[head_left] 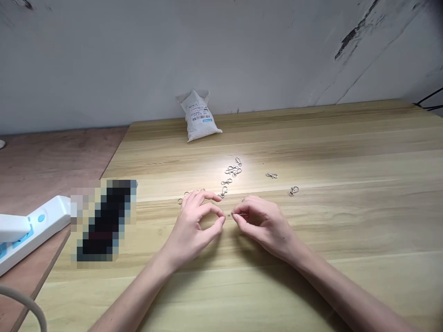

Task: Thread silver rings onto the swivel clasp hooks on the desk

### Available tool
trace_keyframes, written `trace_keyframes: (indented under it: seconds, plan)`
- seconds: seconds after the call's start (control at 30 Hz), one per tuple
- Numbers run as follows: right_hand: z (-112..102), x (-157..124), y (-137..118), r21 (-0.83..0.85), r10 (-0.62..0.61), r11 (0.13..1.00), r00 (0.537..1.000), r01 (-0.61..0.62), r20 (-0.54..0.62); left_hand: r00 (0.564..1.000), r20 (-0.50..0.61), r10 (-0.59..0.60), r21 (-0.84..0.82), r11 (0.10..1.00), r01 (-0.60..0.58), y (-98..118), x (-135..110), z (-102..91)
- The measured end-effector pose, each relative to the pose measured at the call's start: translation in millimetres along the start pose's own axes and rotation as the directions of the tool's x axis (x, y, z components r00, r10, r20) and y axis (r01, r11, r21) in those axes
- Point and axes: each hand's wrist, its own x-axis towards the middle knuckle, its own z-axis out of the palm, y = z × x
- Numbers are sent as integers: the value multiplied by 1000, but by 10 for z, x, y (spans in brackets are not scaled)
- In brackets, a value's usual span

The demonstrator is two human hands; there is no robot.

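My right hand (pixel 265 223) pinches a small silvery metal piece (pixel 230 215), seemingly a swivel snap hook, mostly covered by the fingers. Facing it across a narrow gap, my left hand (pixel 199 219) has thumb and index fingertip pressed together; whatever may be between them is too small to make out. Beyond the fingertips lies a loose group of swivel snap hooks (pixel 226 181) on the wooden tabletop (pixel 311 143). Some metal rings (pixel 180 201) show behind my left hand, partly hidden by it. Two more items, a snap hook (pixel 272 175) and a snap hook with a ring (pixel 293 191), lie apart to the right.
A white plastic packet (pixel 200 117) with a printed label stands at the back, near the grey wall (pixel 138 60). On the left are a blurred-out dark object (pixel 105 221), a white power strip (pixel 44 226) with a plug in it, and a grey cable (pixel 29 302).
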Motion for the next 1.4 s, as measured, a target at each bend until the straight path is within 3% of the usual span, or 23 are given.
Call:
trace_keyframes:
  seconds: [0.13, 0.23, 0.33, 0.47, 0.7, 0.8, 0.9, 0.97, 1.07, 1.23, 1.3, 1.33, 1.4]
  plan:
    - [16, -9, -41, -187, -182, 971, 970, 151, -162, 994, 52, -96, -215, 971, 105, 44, -9, 35]
    - [39, -24, -71, -233, -299, 937, 943, 261, -148, 985, 81, -151, -423, 890, 171, 83, -4, 65]
    - [60, -37, -74, -272, -327, 918, 939, 289, -106, 980, 45, -193, -524, 830, 188, 95, 0, 78]
    - [72, -62, -55, -296, -324, 909, 944, 294, -59, 978, 40, -207, -529, 825, 196, 56, -6, 66]
    - [77, -88, -45, -272, -337, 906, 942, 324, 0, 991, 48, -125, -388, 912, 133, 11, -2, -4]
    - [95, -78, -61, -125, -207, 972, 976, 198, -64, 998, -36, -56, -214, 976, 47, 26, -15, -16]
    - [124, -79, -99, 192, 73, 979, 997, -72, 0, 979, -168, 113, 87, 991, -100, 31, -29, 10]
    - [140, -84, -126, 376, 201, 898, 973, -228, 111, 946, -203, 254, 258, 946, -199, 28, -30, 40]
    - [142, -72, -142, 567, 293, 744, 935, -354, 200, 888, -210, 410, 424, 856, -296, 25, -17, 76]
    - [81, -1, -129, 733, 425, 464, 851, -497, 308, 813, -199, 547, 542, 753, -373, 29, 0, 57]
    - [48, 9, -125, 717, 409, 491, 858, -495, 312, 821, -219, 527, 519, 776, -360, 29, -1, 34]
    - [34, 5, -120, 686, 383, 557, 878, -468, 288, 837, -232, 495, 492, 802, -338, 28, -3, 24]
    - [17, -16, -105, 530, 309, 769, 934, -357, 182, 876, -250, 412, 427, 859, -283, 25, -7, 13]
